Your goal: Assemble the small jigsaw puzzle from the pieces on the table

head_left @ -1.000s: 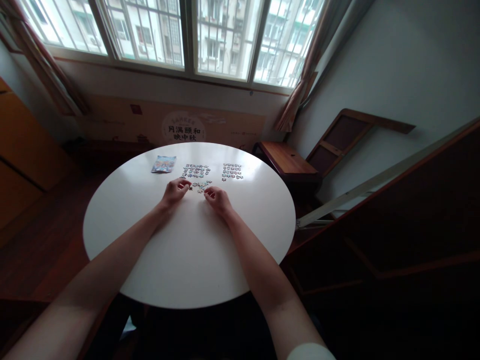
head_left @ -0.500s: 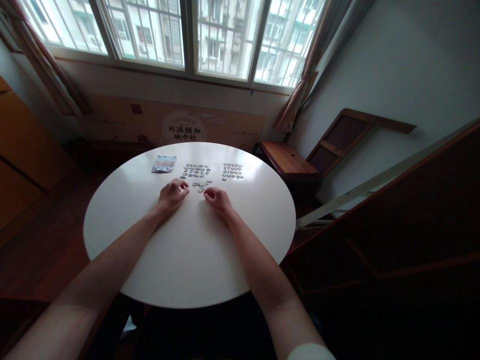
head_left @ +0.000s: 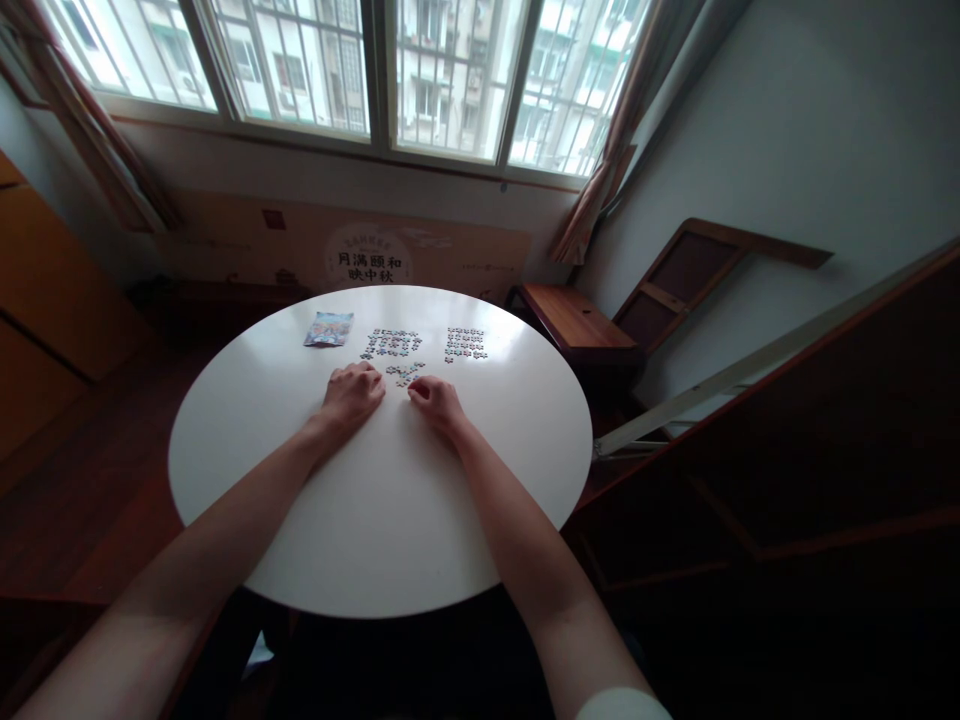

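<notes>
Small jigsaw puzzle pieces lie in three groups on a white round table [head_left: 375, 500]. The left group [head_left: 392, 343] and the right group [head_left: 466, 343] are spread in loose rows, and a small cluster [head_left: 405, 372] lies nearer me. Just left of this cluster, my left hand [head_left: 355, 388] rests with its fingers curled closed. My right hand [head_left: 435, 399] is at the cluster's near right edge, thumb and fingers pinched together. Whatever either hand holds is hidden or too small to make out.
A colourful picture packet [head_left: 328, 329] lies at the table's far left. Beyond the table's right edge stands a wooden stool or bench [head_left: 574, 315]. A printed board [head_left: 450, 245] leans under the barred window [head_left: 450, 80].
My left hand has shifted slightly to the right, and its thumb and fingers, curved with a gap before, have closed. The right hand stays nearly in place.
</notes>
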`<action>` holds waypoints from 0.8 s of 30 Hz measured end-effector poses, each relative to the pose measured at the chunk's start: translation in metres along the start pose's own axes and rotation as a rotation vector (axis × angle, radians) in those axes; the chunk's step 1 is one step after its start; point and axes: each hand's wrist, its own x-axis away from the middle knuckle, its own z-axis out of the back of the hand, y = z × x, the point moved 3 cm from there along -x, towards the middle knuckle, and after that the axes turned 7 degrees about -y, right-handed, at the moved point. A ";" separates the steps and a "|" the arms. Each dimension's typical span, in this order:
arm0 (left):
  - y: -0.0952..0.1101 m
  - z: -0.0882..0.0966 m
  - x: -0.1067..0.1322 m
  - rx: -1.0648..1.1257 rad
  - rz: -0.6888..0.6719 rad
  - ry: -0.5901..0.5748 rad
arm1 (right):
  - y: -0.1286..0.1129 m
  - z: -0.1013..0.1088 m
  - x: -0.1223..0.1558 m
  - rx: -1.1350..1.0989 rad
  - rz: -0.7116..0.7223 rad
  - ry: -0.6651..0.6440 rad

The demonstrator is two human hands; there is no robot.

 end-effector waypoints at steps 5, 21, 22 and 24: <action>-0.003 -0.002 -0.002 0.024 0.018 0.038 | 0.000 0.000 0.000 0.001 0.005 -0.004; -0.006 -0.014 -0.003 -0.018 0.056 -0.014 | 0.000 0.000 0.000 0.023 0.006 -0.007; -0.007 -0.015 -0.003 -0.001 0.050 -0.016 | 0.000 0.000 0.000 0.024 0.004 -0.008; -0.008 -0.016 -0.004 0.028 0.042 -0.013 | 0.000 0.001 0.000 0.028 0.000 -0.011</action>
